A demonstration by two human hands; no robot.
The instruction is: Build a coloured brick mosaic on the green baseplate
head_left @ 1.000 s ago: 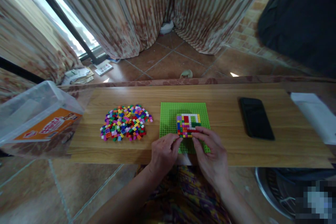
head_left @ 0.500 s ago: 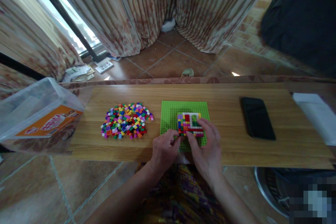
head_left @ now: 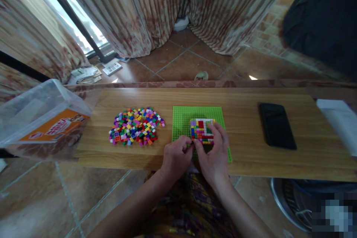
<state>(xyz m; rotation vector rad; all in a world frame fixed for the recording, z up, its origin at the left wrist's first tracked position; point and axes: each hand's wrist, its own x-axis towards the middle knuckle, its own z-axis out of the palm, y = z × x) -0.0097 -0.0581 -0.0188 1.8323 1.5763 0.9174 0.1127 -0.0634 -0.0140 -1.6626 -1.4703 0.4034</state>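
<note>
A block of small multicoloured toy bricks (head_left: 201,130) sits on a green studded baseplate (head_left: 181,115), which lies on the wooden table. At the block's near left corner, the fingertips of my left hand (head_left: 177,156) are pinched together. What lies between them is too small and hidden to name. My right hand (head_left: 213,158) grips the block, with its thumb at the near edge and its fingers bent over the right side. Those fingers cover part of the block's right end. Left of the baseplate spreads a pile of loose toy bricks (head_left: 136,126) in many colours.
On the wooden table (head_left: 237,100), a black phone (head_left: 277,125) lies to the right, with a white sheet-like object (head_left: 336,122) beyond it. A clear plastic box with an orange label (head_left: 54,126) stands at the left end. Curtains (head_left: 156,11) hang behind.
The camera view has shifted slightly. My right hand's fingers have drawn in a little, and its thumb has moved left toward my left fingertips. My left hand stays at the block's near left corner.
</note>
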